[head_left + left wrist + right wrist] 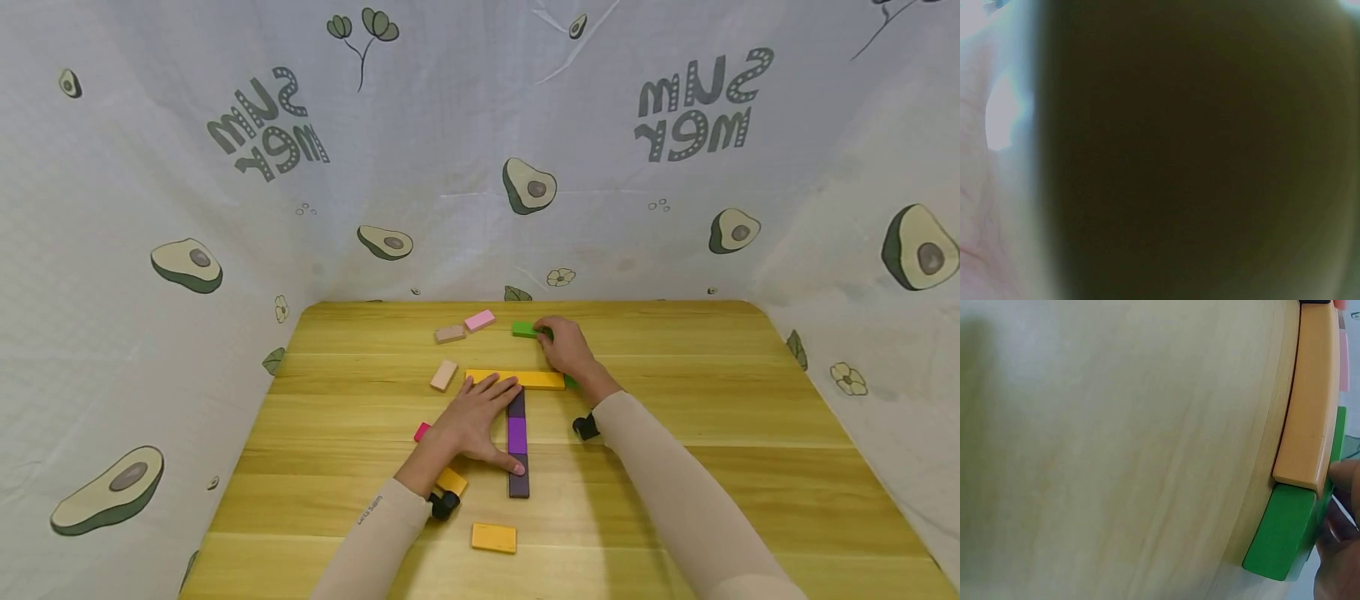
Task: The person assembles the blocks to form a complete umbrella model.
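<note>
Currently, a green block (523, 330) is lying at the far middle, the right hand (562, 345) pinching its right end; positioning it seems the step in hand, probably calling for a steady grip next. The right arm (677, 490) is slanting in from near right; nearer left, the left hand (474, 421) is resting spread fingers on a yellow bar (542, 381), thumb on a purple row (517, 435).

coloured blocks (493, 537) on wood-grain table (750, 400)

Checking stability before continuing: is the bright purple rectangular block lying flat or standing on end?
Lying flat: in the head view, the bright purple rectangular block shows its broad face upward, between two dark rectangular blocks.
</note>
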Demonstrator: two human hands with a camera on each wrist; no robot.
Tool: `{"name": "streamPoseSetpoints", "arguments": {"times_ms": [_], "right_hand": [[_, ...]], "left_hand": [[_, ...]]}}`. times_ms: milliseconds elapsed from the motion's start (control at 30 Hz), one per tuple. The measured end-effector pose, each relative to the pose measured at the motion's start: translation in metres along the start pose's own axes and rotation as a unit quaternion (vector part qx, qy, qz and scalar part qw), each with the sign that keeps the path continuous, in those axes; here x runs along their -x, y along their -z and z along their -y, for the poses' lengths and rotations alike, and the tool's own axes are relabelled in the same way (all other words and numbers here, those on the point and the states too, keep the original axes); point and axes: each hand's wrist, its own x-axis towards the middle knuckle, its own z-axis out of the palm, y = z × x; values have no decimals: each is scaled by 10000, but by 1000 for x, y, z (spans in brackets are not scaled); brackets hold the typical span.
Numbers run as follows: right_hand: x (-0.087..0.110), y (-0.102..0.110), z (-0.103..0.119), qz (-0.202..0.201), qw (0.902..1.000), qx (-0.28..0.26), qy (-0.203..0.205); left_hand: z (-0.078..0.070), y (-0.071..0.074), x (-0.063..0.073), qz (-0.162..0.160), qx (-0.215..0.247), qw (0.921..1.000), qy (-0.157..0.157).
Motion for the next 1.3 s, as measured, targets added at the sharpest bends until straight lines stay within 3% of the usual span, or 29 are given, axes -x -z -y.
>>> {"name": "streamPoseSetpoints", "arguments": {"times_ms": [267, 567, 767, 1300], "right_hand": [[5, 10, -3, 164, 9998, -63, 98], [28, 30, -2, 381, 9979, 201, 477], [41, 36, 2, 774, 9958, 331, 373], [63, 26, -8, 895, 9945, 541, 93]], "left_hand": [[0, 0, -1, 22, -88, 10000, -24], [-1, 2, -1, 61, -74, 9999, 31], [-1, 5, 0, 102, -60, 9999, 107], [-4, 4, 0, 93, 26, 10000, -4]]}}
